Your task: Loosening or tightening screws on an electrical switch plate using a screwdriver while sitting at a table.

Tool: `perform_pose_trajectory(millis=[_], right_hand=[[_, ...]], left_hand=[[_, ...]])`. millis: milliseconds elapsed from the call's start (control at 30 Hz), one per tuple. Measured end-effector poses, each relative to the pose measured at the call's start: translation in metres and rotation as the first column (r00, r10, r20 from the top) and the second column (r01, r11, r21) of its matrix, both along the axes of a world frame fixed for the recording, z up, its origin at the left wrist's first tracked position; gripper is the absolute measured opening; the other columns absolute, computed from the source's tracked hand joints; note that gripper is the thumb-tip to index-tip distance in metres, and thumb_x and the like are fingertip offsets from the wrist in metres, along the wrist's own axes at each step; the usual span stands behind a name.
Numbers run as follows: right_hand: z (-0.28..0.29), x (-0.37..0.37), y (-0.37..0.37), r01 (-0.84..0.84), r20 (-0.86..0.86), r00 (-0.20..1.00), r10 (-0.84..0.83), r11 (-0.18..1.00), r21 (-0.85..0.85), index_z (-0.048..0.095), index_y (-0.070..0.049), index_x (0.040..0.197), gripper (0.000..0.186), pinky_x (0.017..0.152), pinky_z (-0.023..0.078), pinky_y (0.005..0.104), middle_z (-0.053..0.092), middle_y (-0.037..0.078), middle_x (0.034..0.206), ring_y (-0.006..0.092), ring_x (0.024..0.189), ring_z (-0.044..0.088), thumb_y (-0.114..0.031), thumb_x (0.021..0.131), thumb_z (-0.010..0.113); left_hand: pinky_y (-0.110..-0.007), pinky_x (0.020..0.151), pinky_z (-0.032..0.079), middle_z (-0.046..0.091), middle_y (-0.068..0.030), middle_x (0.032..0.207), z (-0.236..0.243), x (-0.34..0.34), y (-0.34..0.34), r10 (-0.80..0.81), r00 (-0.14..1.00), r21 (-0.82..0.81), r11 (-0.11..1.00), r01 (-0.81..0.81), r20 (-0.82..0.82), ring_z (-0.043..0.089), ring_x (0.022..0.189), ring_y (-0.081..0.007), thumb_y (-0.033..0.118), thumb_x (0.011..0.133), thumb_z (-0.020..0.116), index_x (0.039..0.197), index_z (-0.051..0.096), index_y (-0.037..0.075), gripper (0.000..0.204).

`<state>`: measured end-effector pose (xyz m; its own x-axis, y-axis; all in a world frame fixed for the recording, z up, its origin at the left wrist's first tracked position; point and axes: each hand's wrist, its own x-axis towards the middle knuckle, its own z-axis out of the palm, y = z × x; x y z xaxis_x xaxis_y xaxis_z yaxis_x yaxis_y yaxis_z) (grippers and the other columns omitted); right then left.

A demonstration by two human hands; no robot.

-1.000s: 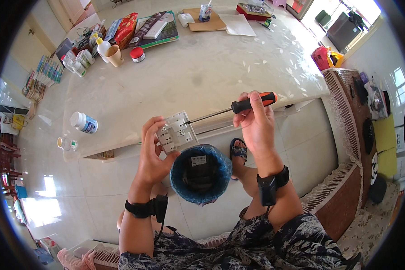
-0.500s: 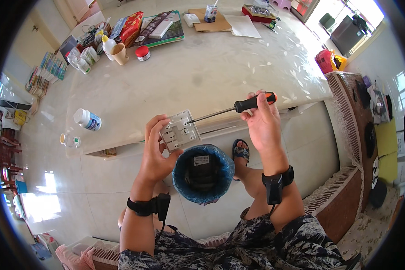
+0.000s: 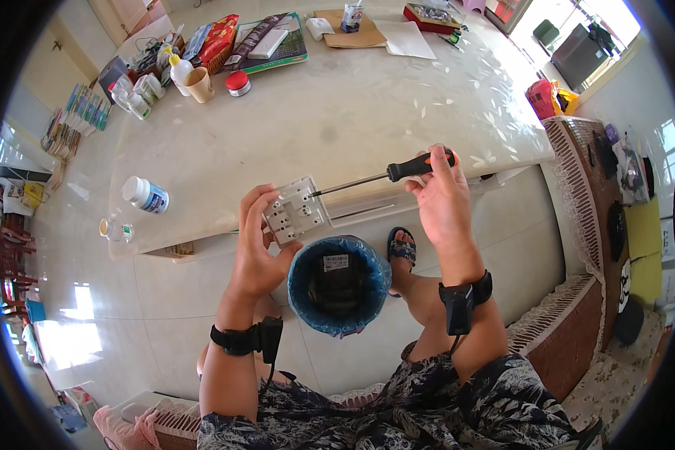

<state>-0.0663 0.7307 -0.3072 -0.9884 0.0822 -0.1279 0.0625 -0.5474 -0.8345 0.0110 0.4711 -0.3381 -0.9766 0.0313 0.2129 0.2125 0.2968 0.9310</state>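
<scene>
the left hand (image 3: pixel 256 251) is closed around a white switch plate (image 3: pixel 295 211), back side up, holding it just off the near edge of the table (image 3: pixel 337 120) so its terminals face the tool. the right hand (image 3: pixel 441 196) is wrapped round the black and orange handle of a screwdriver (image 3: pixel 386 174), whose thin shaft runs level to the left with its tip on the plate; one hand seems to steady the piece while the other works it. both hover right over a small bin (image 3: pixel 339 283) lined with a blue bag, which stands on the floor between the person's knees, well placed to catch anything that drops; a card or label lies in it, the rest is too dark to tell. a white pill bottle (image 3: pixel 145 194) stands at the left end of the table, and a paper cup (image 3: pixel 199 84) and a red-lidded jar (image 3: pixel 238 82) sit at the far side, contents unseen.
</scene>
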Motion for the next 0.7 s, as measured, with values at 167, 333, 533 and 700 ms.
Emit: perform_pose_trajectory(millis=[167, 333, 533, 700], right_hand=[[-0.007, -0.002, 0.002, -0.067, -0.087, 0.994, 0.071, 0.997, 0.048, 0.048, -0.01, 0.117, 0.03, 0.071, 0.043, 0.0296, 0.057, 0.003, 0.099, 0.0125, 0.09, 0.055, -0.019, 0.093, 0.064], [0.007, 0.003, -0.001, -0.045, -0.058, 0.997, 0.045, 0.999, 0.014, 0.049, -0.01, 0.115, 0.031, 0.073, 0.044, 0.0299, 0.057, 0.003, 0.099, 0.0121, 0.093, 0.054, -0.02, 0.092, 0.067], [-0.004, -0.002, 0.002, -0.044, -0.072, 0.996, 0.059, 0.979, 0.199, 0.043, -0.007, 0.125, 0.041, 0.075, 0.045, 0.0316, 0.057, 0.004, 0.102, 0.0129, 0.094, 0.054, -0.019, 0.093, 0.065], [-0.001, 0.001, -0.001, -0.014, -0.099, 0.995, 0.024, 0.994, 0.104, 0.043, -0.007, 0.122, 0.038, 0.073, 0.046, 0.0283, 0.059, 0.006, 0.103, 0.0127, 0.086, 0.055, -0.017, 0.093, 0.065]], left_hand=[[-0.035, 0.09, 0.057, 0.028, -0.0092, 0.144, -0.001, 0.0, -0.001, 0.007, 1.0, 0.016, 1.0, -0.007, -0.001, 0.052, 0.117, -0.0257, -0.021, 0.066, 0.067, 0.136, 0.038, 0.005, 0.08], [-0.035, 0.09, 0.057, 0.027, -0.0091, 0.144, -0.002, 0.0, -0.004, 0.013, 1.0, 0.017, 1.0, -0.013, -0.027, 0.052, 0.118, -0.026, -0.021, 0.066, 0.067, 0.136, 0.038, 0.005, 0.08], [-0.035, 0.091, 0.057, 0.027, -0.0092, 0.144, -0.001, 0.0, -0.005, 0.019, 1.0, -0.009, 1.0, -0.02, -0.015, 0.05, 0.12, -0.0265, -0.021, 0.066, 0.067, 0.136, 0.038, 0.006, 0.08], [-0.035, 0.09, 0.057, 0.028, -0.0092, 0.144, 0.0, 0.0, -0.006, 0.026, 0.999, -0.029, 0.999, -0.026, -0.023, 0.05, 0.12, -0.0261, -0.021, 0.066, 0.068, 0.136, 0.038, 0.006, 0.08]])
